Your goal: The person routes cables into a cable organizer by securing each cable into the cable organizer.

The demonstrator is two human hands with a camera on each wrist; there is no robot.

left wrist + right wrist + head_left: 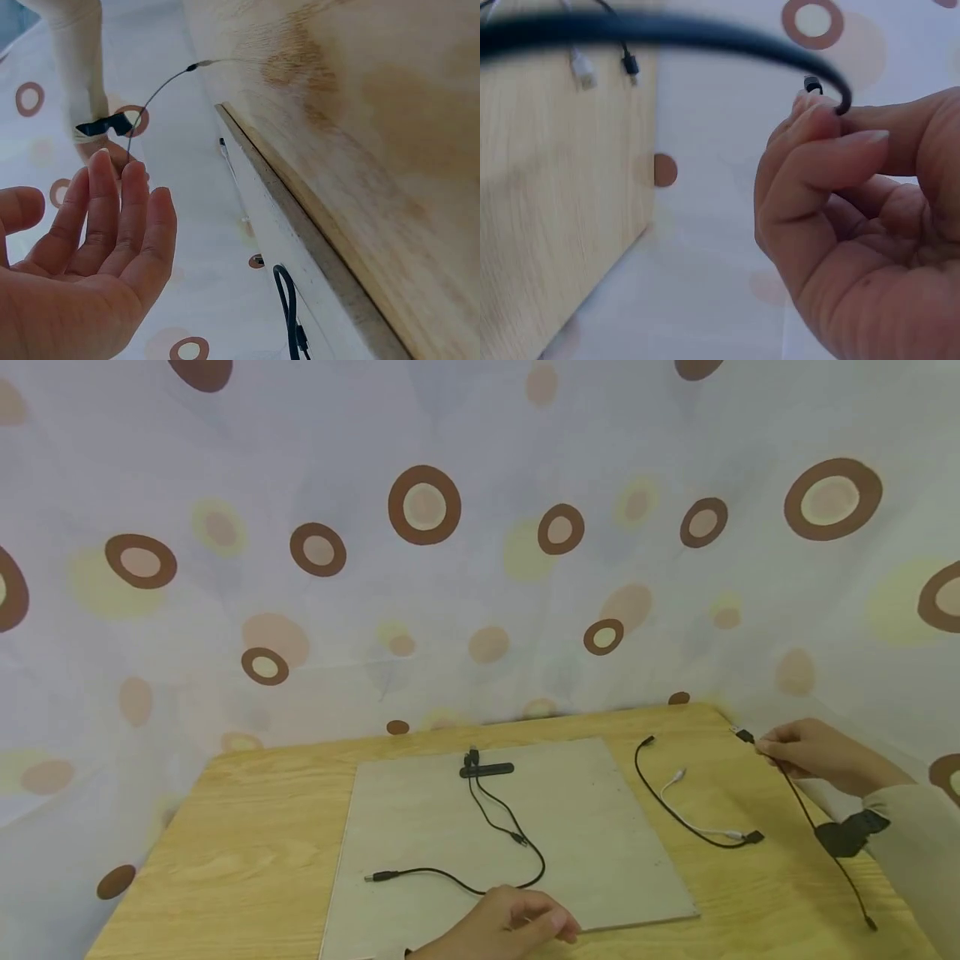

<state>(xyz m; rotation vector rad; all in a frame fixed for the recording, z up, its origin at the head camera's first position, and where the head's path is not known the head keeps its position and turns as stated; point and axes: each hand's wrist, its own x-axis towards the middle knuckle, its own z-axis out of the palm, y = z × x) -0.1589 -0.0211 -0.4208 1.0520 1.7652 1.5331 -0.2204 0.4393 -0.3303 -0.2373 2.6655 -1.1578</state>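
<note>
Head view: the right hand (817, 756) pinches a black cable (797, 795) near its USB plug (745, 736), over the desk (240, 827)'s right side. The free tail dangles past a wrist strap (843, 835); whether they touch I cannot tell, but a catch there could tug it loose. Swung left, the tail might hook the white cable (733, 835).

Left wrist view: the left hand (90, 277) holds nothing, fingers relaxed, near the board (300, 240); a careless sweep could drag the looped cable (291, 307).

Right wrist view: thumb and fingertips grip only a thin stretch, so the cable could roll or slip.
</note>
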